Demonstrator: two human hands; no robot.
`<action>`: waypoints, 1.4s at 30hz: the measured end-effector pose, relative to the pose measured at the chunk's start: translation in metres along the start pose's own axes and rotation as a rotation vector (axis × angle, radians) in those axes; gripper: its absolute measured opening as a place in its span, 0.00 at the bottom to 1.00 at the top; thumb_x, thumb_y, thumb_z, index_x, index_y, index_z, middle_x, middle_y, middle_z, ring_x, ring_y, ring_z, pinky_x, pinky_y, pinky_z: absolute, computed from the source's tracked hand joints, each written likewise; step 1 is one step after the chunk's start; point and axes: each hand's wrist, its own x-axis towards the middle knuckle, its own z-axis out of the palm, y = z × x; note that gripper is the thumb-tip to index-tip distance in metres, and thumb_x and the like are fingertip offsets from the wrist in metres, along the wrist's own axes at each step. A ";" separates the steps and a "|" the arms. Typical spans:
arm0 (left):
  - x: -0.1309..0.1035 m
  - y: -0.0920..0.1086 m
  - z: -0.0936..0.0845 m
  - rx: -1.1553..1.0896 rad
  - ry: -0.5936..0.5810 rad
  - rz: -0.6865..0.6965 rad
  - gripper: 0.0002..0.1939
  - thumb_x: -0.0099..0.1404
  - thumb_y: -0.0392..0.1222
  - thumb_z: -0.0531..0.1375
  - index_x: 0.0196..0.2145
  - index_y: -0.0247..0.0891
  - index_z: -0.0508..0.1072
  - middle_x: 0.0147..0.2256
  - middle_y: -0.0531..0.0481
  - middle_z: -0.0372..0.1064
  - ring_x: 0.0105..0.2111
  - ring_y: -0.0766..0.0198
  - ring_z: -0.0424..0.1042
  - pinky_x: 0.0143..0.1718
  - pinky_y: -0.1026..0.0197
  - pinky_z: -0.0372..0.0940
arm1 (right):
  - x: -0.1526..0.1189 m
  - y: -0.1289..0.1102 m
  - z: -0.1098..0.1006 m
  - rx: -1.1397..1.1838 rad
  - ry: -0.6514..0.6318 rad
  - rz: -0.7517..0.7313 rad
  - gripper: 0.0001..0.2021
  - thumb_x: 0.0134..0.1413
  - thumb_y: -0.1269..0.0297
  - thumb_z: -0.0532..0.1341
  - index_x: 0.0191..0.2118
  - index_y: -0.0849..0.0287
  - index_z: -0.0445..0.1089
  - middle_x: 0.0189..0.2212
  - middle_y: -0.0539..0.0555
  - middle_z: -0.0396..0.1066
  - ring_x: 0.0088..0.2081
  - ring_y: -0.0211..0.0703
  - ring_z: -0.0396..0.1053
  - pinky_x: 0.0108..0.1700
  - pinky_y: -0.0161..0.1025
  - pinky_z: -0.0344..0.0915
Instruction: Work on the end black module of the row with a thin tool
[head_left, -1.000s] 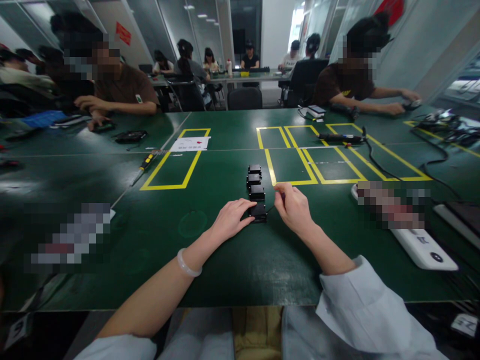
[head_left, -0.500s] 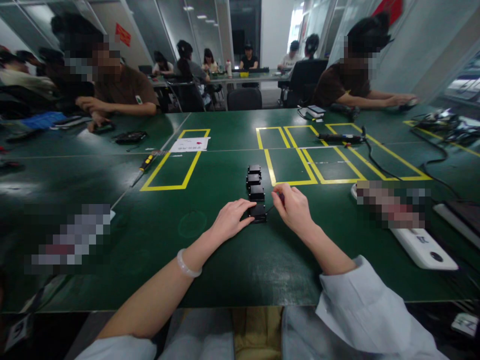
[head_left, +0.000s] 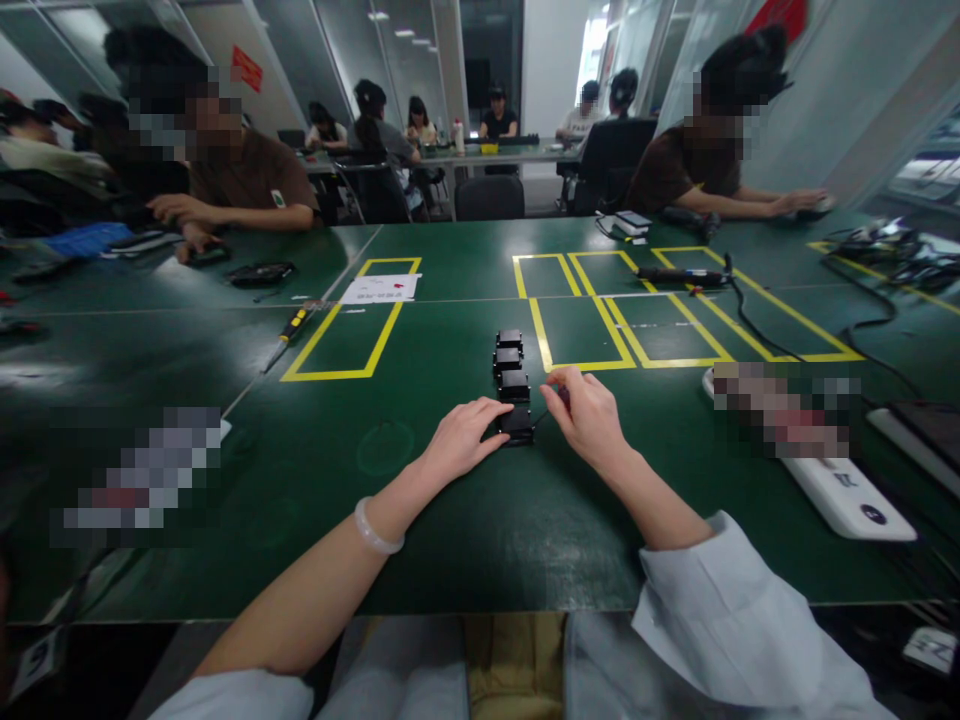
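On the green desk (head_left: 420, 530), four small black boxes (head_left: 512, 386) lay in a short row running away from the person, near a yellow taped square (head_left: 581, 330). The left hand (head_left: 465, 437) rested flat and open, its fingertips (head_left: 501, 408) touching the left side of the nearest box (head_left: 517, 425). The right hand (head_left: 589, 415) sat just to the right of that box, fingers pinched together on something small and dark; what it was could not be told. A white power strip (head_left: 844, 495) lay well off to the right, and a screwdriver (head_left: 292, 325) to the far left.
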 end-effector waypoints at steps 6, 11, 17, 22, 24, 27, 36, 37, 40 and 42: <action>0.000 0.000 0.000 0.002 -0.003 -0.002 0.19 0.67 0.45 0.58 0.54 0.43 0.64 0.50 0.47 0.67 0.48 0.56 0.68 0.48 0.53 0.64 | -0.002 0.000 0.002 -0.008 0.015 0.007 0.08 0.62 0.67 0.49 0.43 0.59 0.63 0.26 0.51 0.69 0.26 0.40 0.62 0.35 0.38 0.59; 0.000 0.000 0.000 0.001 -0.002 -0.002 0.19 0.67 0.45 0.58 0.54 0.43 0.64 0.50 0.47 0.67 0.48 0.56 0.69 0.48 0.53 0.64 | -0.001 -0.001 0.001 -0.007 -0.006 -0.005 0.07 0.62 0.65 0.51 0.43 0.59 0.63 0.24 0.49 0.67 0.26 0.40 0.62 0.35 0.38 0.59; 0.000 -0.001 0.000 -0.003 0.001 -0.004 0.19 0.66 0.45 0.58 0.55 0.44 0.64 0.50 0.47 0.67 0.48 0.56 0.69 0.48 0.53 0.64 | 0.000 -0.001 0.001 -0.006 0.002 -0.007 0.07 0.63 0.62 0.52 0.38 0.57 0.63 0.24 0.49 0.67 0.25 0.39 0.61 0.34 0.37 0.58; 0.000 0.000 -0.001 -0.006 -0.001 -0.005 0.19 0.67 0.45 0.58 0.54 0.44 0.64 0.50 0.47 0.67 0.48 0.56 0.69 0.48 0.53 0.64 | 0.000 -0.002 0.001 0.004 0.011 0.005 0.07 0.61 0.67 0.50 0.41 0.59 0.64 0.25 0.50 0.68 0.26 0.40 0.61 0.35 0.38 0.58; 0.000 0.000 -0.001 -0.007 -0.001 -0.004 0.19 0.67 0.45 0.58 0.54 0.44 0.65 0.50 0.47 0.67 0.48 0.56 0.69 0.48 0.53 0.64 | 0.000 -0.002 0.001 0.013 0.004 0.009 0.08 0.60 0.67 0.51 0.43 0.59 0.63 0.25 0.50 0.68 0.26 0.41 0.62 0.35 0.38 0.59; 0.000 0.001 -0.001 -0.002 -0.002 -0.007 0.19 0.67 0.45 0.58 0.54 0.44 0.64 0.50 0.47 0.67 0.48 0.56 0.69 0.48 0.54 0.64 | 0.000 -0.003 -0.001 0.020 -0.011 0.002 0.07 0.61 0.66 0.51 0.42 0.59 0.63 0.24 0.49 0.67 0.26 0.41 0.62 0.35 0.38 0.58; 0.000 0.001 -0.001 -0.008 0.001 -0.007 0.19 0.67 0.45 0.58 0.54 0.43 0.64 0.49 0.47 0.67 0.48 0.57 0.68 0.48 0.54 0.64 | 0.000 -0.002 0.000 -0.002 -0.008 -0.006 0.07 0.63 0.64 0.50 0.39 0.57 0.63 0.25 0.50 0.68 0.25 0.40 0.61 0.34 0.37 0.58; 0.000 0.001 -0.001 -0.008 -0.001 -0.009 0.19 0.66 0.45 0.58 0.54 0.43 0.64 0.49 0.48 0.67 0.48 0.57 0.68 0.48 0.54 0.64 | 0.000 -0.002 0.000 -0.006 -0.003 -0.006 0.07 0.63 0.65 0.50 0.40 0.58 0.63 0.26 0.51 0.68 0.25 0.40 0.61 0.35 0.38 0.58; 0.000 0.000 -0.001 -0.004 -0.010 -0.010 0.19 0.66 0.45 0.59 0.54 0.43 0.64 0.50 0.48 0.67 0.48 0.57 0.68 0.48 0.54 0.64 | -0.001 -0.002 0.001 0.001 0.003 0.014 0.08 0.61 0.68 0.50 0.43 0.59 0.63 0.26 0.51 0.68 0.27 0.41 0.62 0.36 0.39 0.59; 0.000 0.000 0.000 -0.002 -0.010 -0.007 0.19 0.67 0.45 0.58 0.54 0.43 0.64 0.50 0.47 0.67 0.48 0.56 0.68 0.49 0.53 0.64 | -0.001 -0.002 0.001 0.014 -0.003 0.024 0.09 0.59 0.68 0.50 0.45 0.59 0.63 0.26 0.51 0.68 0.27 0.42 0.63 0.36 0.39 0.59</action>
